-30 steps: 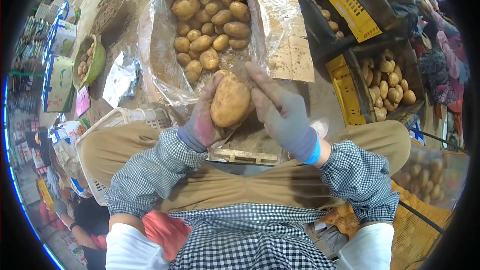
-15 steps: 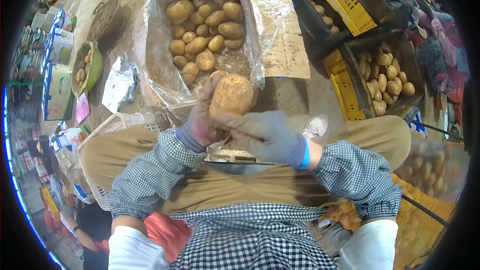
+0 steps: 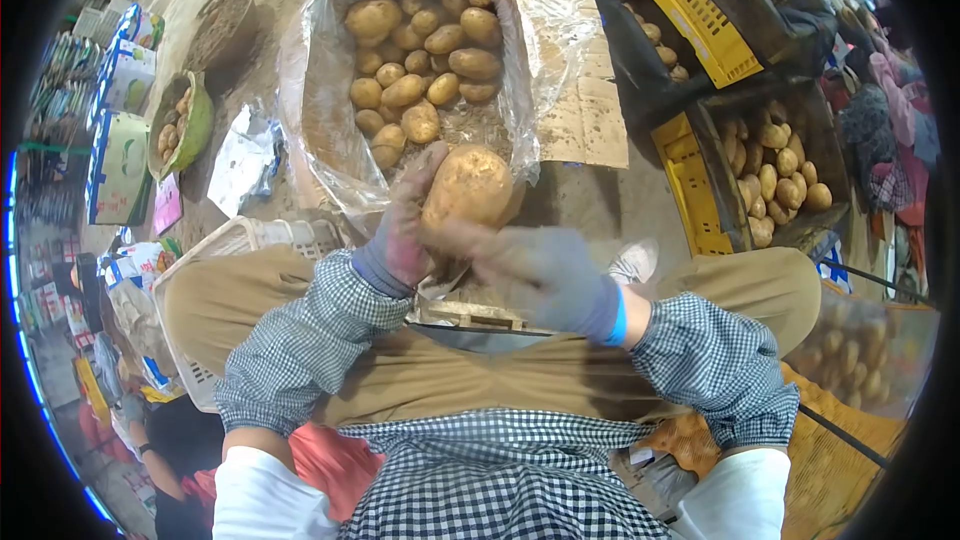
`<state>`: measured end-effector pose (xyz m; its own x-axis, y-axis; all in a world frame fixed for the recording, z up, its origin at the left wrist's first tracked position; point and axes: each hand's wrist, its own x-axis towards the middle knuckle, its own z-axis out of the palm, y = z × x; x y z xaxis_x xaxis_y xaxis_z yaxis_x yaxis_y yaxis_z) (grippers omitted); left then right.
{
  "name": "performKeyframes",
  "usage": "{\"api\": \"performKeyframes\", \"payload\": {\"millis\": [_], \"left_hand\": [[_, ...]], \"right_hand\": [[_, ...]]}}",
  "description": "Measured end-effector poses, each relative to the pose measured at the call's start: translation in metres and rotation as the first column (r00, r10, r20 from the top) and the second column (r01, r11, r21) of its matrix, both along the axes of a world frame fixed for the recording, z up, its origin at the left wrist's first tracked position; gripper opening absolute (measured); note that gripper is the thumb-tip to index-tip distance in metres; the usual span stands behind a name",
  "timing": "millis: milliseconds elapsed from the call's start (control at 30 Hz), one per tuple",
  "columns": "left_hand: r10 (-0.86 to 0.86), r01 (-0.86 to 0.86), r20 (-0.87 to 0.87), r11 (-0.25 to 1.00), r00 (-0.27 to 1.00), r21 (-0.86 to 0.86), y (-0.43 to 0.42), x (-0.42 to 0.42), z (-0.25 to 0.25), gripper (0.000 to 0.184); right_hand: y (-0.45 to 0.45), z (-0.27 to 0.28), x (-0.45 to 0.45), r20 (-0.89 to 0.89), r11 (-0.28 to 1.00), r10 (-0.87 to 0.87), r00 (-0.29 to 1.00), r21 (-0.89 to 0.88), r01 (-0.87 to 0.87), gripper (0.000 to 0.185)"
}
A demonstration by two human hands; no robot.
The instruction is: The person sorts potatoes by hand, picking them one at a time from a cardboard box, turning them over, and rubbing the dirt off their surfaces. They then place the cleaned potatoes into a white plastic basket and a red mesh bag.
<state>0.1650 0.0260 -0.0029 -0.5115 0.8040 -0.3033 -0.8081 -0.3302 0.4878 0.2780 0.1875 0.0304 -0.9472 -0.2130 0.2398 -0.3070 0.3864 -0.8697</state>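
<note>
Potato (image 3: 470, 185), large, rounded and yellow-brown with darker specks, gripped by left hand (image 3: 405, 230).

Two gloved hands show, a left hand (image 3: 400, 235) and a right hand (image 3: 565, 280), with one large potato (image 3: 470, 186) in the left. One plastic-lined box (image 3: 585, 120) at twelve o'clock holds more than twenty potatoes (image 3: 403, 91); overlap prevents an exact count. Two yellow-ended crates stand rightward: an upper crate (image 3: 690, 15) between one and two o'clock, a lower crate (image 3: 690, 185) between two and three. Two round baskets (image 3: 200, 125) sit at ten o'clock, one white crate (image 3: 205, 380) between eight and nine, one shoe (image 3: 635, 261) at three.
</note>
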Motion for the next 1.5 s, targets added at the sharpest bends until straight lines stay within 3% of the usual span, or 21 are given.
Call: {"api": "performKeyframes", "payload": {"millis": [67, 100, 167, 200, 233, 267, 300, 400, 467, 533, 567, 600, 667, 733, 833, 933, 1067, 1133, 1267, 1333, 1500], "left_hand": [[0.023, -0.042, -0.123, 0.987, 0.992, -0.156, -0.001, 0.002, 0.002, 0.055], [0.048, -0.120, -0.544, 0.988, 0.838, -0.097, -0.002, 0.004, 0.002, 0.055], [0.085, -0.169, -0.854, 0.986, 0.513, -0.004, -0.003, 0.004, 0.005, 0.055], [0.016, -0.125, -0.702, 0.987, 0.712, -0.104, 0.002, -0.001, 0.018, 0.055], [-0.050, -0.053, -0.500, 0.980, 0.864, -0.191, 0.005, -0.003, 0.025, 0.055], [-0.050, -0.053, -0.499, 0.980, 0.865, -0.191, 0.004, -0.003, 0.024, 0.055], [-0.060, -0.082, -0.536, 0.968, 0.842, -0.237, 0.002, -0.005, 0.022, 0.055], [-0.078, -0.122, -0.546, 0.939, 0.834, -0.321, 0.001, -0.005, 0.023, 0.053], [-0.082, -0.130, -0.518, 0.923, 0.851, -0.361, 0.001, -0.006, 0.020, 0.053], [-0.165, -0.278, -0.781, 0.874, 0.602, -0.398, 0.003, -0.012, 0.013, 0.053], [-0.166, -0.276, -0.781, 0.874, 0.602, -0.399, 0.002, -0.012, 0.012, 0.053], [-0.241, -0.379, -0.874, 0.829, 0.422, -0.411, 0.004, -0.010, 0.015, 0.048], [-0.320, -0.481, -0.920, 0.784, 0.227, -0.392, 0.008, -0.006, 0.024, 0.042], [-0.135, -0.378, -0.793, 0.823, 0.594, -0.423, 0.013, -0.003, 0.032, 0.041], [-0.083, -0.417, -0.773, 0.803, 0.628, -0.425, 0.007, -0.003, 0.021, 0.041], [-0.025, -0.424, -0.768, 0.822, 0.640, -0.380, 0.011, 0.000, 0.020, 0.042], [-0.039, -0.432, -0.794, 0.822, 0.607, -0.371, 0.012, 0.000, 0.022, 0.043], [-0.052, -0.443, -0.819, 0.821, 0.571, -0.361, 0.009, -0.003, 0.016, 0.045], [-0.081, -0.459, -0.855, 0.816, 0.512, -0.352, 0.009, -0.002, 0.016, 0.049], [-0.093, -0.459, -0.893, 0.831, 0.441, -0.313, 0.006, -0.004, 0.011, 0.055], [-0.075, -0.439, -0.864, 0.838, 0.498, -0.326, 0.002, -0.004, 0.000, 0.058]], "right_hand": [[-0.007, -0.002, 0.002, -0.070, 0.998, -0.042, 0.997, 0.034, 0.044, 0.040], [-0.005, -0.007, -0.001, -0.169, 0.989, -0.135, 0.976, -0.076, 0.124, 0.035], [0.006, -0.005, -0.004, -0.333, 0.962, -0.270, 0.904, -0.138, 0.236, 0.042], [0.004, 0.000, -0.004, -0.334, 0.963, -0.264, 0.905, -0.134, 0.232, 0.042], [0.000, 0.004, -0.004, -0.097, 0.896, -0.363, 0.927, -0.309, 0.319, 0.031], [0.000, 0.003, -0.003, 0.032, 0.848, -0.389, 0.921, -0.379, 0.372, 0.026], [-0.001, 0.002, -0.002, 0.160, 0.784, -0.406, 0.900, -0.444, 0.433, 0.022], [0.004, -0.003, -0.002, -0.031, 0.888, -0.400, 0.916, -0.260, 0.379, 0.027], [0.006, 0.010, -0.002, 0.022, 0.987, -0.162, 0.987, 0.000, 0.162, 0.032], [0.006, 0.005, -0.002, -0.058, 0.987, -0.158, 0.986, -0.020, 0.157, 0.035], [0.005, 0.004, -0.002, -0.137, 0.988, -0.156, 0.978, -0.040, 0.152, 0.040], [0.006, 0.008, -0.004, -0.137, 0.987, -0.157, 0.978, -0.040, 0.153, 0.040], [0.008, 0.015, -0.008, 0.159, 0.903, -0.328, 0.931, -0.237, 0.359, 0.041], [0.009, 0.013, -0.011, 0.319, 0.834, -0.377, 0.870, -0.291, 0.468, 0.041], [-0.005, 0.002, -0.006, 0.117, 0.857, -0.263, 0.958, -0.427, 0.287, 0.043], [-0.005, 0.003, -0.007, 0.147, 0.927, -0.262, 0.954, -0.236, 0.291, 0.042], [-0.001, 0.007, -0.012, 0.394, 0.773, -0.372, 0.840, -0.370, 0.516, 0.033], [-0.002, 0.004, -0.010, 0.278, 0.866, -0.324, 0.904, -0.298, 0.402, 0.035], [0.003, 0.017, -0.013, 0.471, 0.779, -0.351, 0.809, -0.333, 0.531, 0.037], [0.000, 0.011, -0.012, 0.439, 0.756, -0.337, 0.833, -0.402, 0.517, 0.040], [-0.004, 0.012, -0.004, 0.447, 0.825, -0.246, 0.860, -0.370, 0.428, 0.038]]}}
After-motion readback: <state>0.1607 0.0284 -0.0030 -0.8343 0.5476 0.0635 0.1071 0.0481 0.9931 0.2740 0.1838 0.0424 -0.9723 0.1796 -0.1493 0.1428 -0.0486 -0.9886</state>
